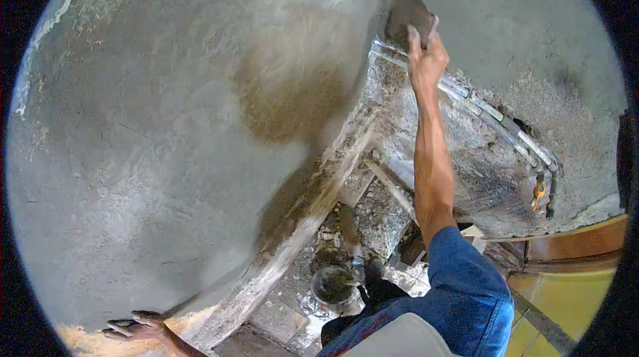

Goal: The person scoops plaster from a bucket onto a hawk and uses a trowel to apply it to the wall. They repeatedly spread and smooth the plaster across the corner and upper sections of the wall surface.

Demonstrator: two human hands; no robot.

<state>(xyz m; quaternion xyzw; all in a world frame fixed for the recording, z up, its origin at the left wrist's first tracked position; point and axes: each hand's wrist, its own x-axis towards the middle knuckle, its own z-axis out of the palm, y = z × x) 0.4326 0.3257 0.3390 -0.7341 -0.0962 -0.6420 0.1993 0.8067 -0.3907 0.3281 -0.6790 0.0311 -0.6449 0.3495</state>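
Observation:
My right hand reaches up to the corner where two plastered walls meet. It grips the lower edge of a flat, grey-brown board, thumb and fingers closed around that edge. The board lies close against the right wall, beside the corner line. Far down at the lower left, my left hand is open, fingers stretched out at the foot of the left wall. A darker brown damp patch marks the left wall near the corner.
Pale conduit pipes run down the right wall to orange wire ends. A rough mortar strip edges the left wall's base. Below are a round bucket, wooden pieces and rubble. A brown wooden ledge borders the lower right.

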